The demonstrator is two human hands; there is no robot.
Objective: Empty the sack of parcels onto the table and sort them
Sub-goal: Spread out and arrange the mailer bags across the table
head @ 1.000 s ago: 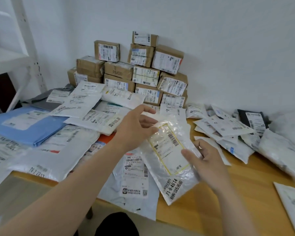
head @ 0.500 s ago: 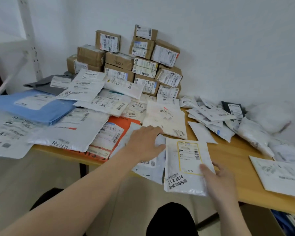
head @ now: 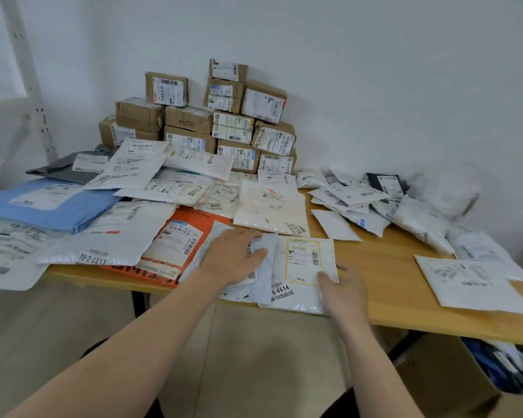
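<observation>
No sack in view; parcels cover the worktop (head: 381, 267), so emptying looks done. Sorting looks well along, judging by 3 groups placed off the yellow-label mailer (head: 305, 267):
- brown boxes (head: 212, 122) stacked behind it, against the wall
- big flat mailers (head: 118, 236) spread to its left
- small pouches (head: 360, 203) heaped behind and to its right

Probably left to sort: the yellow-label mailer itself, the pale mailer (head: 264, 268) partly under its left edge, and maybe a loose white mailer (head: 471, 282) well to its right.

The yellow-label mailer lies flat at the near worktop edge, between the hands. Hands apart. Left hand (head: 234, 257) lies flat on the pale mailer, fingers straight, pressing. Right hand (head: 343, 289) is at the yellow-label mailer's near right corner, thumb on top; cannot tell if it grips or only rests.
</observation>
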